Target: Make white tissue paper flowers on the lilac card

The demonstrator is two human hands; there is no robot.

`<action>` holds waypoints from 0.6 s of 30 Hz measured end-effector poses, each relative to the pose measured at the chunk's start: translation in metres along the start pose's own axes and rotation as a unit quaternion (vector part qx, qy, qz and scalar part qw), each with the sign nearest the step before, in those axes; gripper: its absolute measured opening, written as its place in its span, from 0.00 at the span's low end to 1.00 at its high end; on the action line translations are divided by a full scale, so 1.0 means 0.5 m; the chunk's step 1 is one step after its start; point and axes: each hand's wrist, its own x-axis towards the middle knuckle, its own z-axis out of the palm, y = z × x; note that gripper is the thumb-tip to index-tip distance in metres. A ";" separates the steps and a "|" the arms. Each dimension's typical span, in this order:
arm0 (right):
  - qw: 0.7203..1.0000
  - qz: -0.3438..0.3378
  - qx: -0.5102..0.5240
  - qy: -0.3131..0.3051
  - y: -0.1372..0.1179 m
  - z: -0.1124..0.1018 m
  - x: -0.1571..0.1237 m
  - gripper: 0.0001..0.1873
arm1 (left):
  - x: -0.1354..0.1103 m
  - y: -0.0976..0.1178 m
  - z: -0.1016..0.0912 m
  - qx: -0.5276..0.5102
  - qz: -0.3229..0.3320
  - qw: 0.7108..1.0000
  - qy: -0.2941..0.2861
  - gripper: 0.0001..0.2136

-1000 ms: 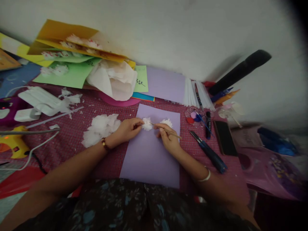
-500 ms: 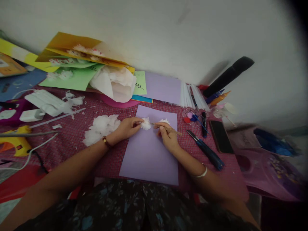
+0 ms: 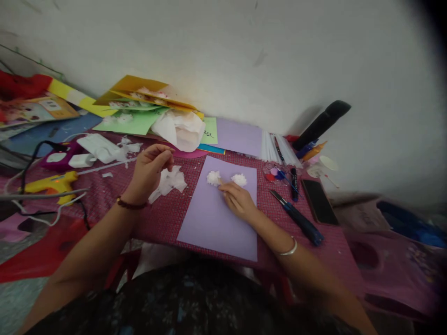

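A lilac paper sheet (image 3: 216, 223) lies on the red checked table (image 3: 164, 223) in front of me. Two small white fluffy puffs sit near its far edge, one to the left (image 3: 213, 177) and one to the right (image 3: 239, 179). My right hand (image 3: 236, 201) rests on the sheet, closed round a thin wooden stick (image 3: 220, 183) whose tip touches the left puff. My left hand (image 3: 150, 166) is raised over a pile of white tissue (image 3: 170, 181), its fingers pinched together. What they hold, if anything, I cannot make out.
A yellow glue gun (image 3: 52, 184) with cables lies at the left. Coloured paper sheets (image 3: 136, 109) and crumpled white tissue (image 3: 181, 130) are heaped along the wall. To the right are white sticks (image 3: 279, 146), a blue tool (image 3: 296, 216), a black phone (image 3: 316, 195) and small pom-poms (image 3: 277, 173).
My left hand has let go of the left puff and risen to the left, over the tissue pile. The right hand has stayed by the puffs. My view has tilted up.
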 end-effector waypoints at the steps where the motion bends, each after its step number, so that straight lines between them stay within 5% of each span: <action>1: 1.000 -0.013 -0.013 -0.018 -0.004 0.000 0.000 0.15 | -0.013 0.001 -0.012 0.011 -0.013 1.000 -0.004 0.04; 4: 0.997 -0.033 -0.036 -0.052 -0.011 -0.002 -0.001 0.14 | -0.057 -0.007 -0.044 0.053 -0.056 0.997 -0.026 0.05; 9: 0.998 -0.028 -0.055 -0.023 -0.015 -0.004 0.004 0.15 | -0.093 -0.013 -0.057 0.098 -0.105 0.982 -0.124 0.07; 14: 0.986 0.005 -0.131 -0.099 -0.051 0.003 0.052 0.20 | -0.064 -0.001 0.000 0.102 -0.111 0.968 -0.200 0.07; 18: 0.981 0.037 -0.169 -0.082 -0.067 -0.073 0.051 0.27 | -0.012 -0.010 0.059 0.119 -0.082 0.960 -0.239 0.07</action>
